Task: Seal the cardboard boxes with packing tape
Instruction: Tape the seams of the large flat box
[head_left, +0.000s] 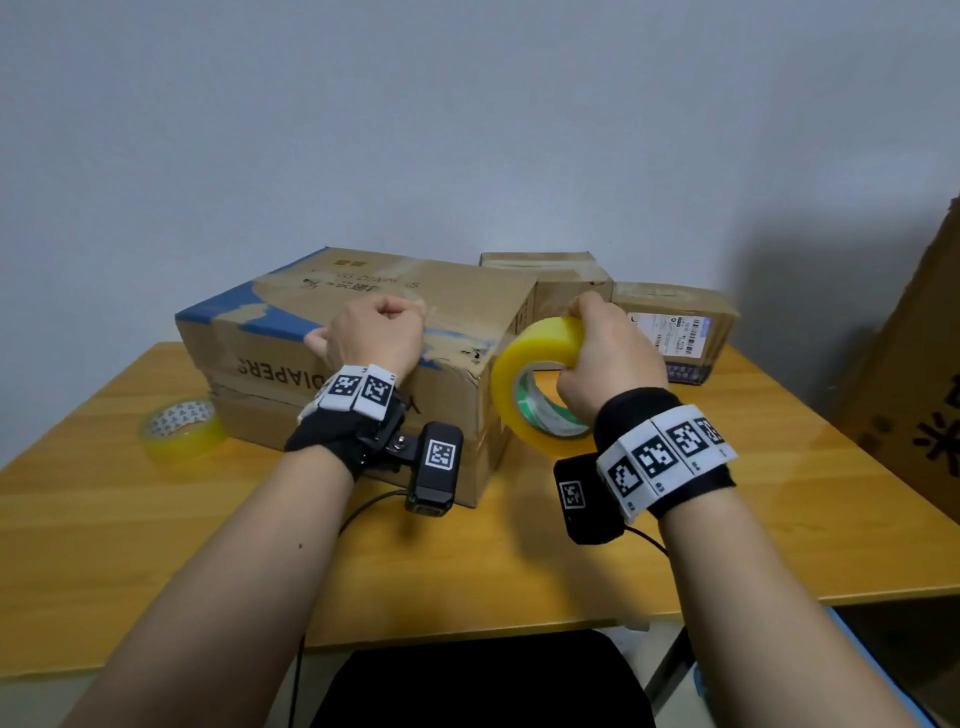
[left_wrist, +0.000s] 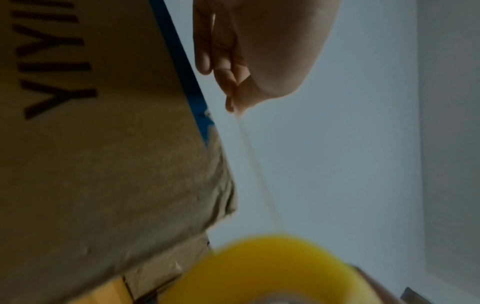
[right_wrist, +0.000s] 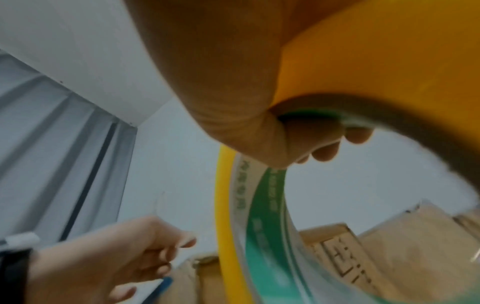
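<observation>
A large brown diaper box (head_left: 457, 291) with blue torn edging lies flaps closed on the wooden table (head_left: 467, 571). My left hand (head_left: 382, 330) hovers over its top near the front edge, with the fingers curled. In the left wrist view the left hand (left_wrist: 233, 86) pinches the end of a clear tape strip (left_wrist: 255, 168) that runs down to the big yellow tape roll (left_wrist: 272, 271). My right hand (head_left: 602, 353) grips that roll (head_left: 535, 364) beside the box's right end, fingers through its core. The right wrist view shows the roll (right_wrist: 363, 61) close up.
A smaller clear tape roll (head_left: 182, 428) lies on the table left of the box. Two smaller cardboard boxes (head_left: 550, 275) (head_left: 675, 322) stand behind on the right. A tall carton (head_left: 924, 389) stands beside the table's right edge. A black seat (head_left: 478, 680) is below the front edge.
</observation>
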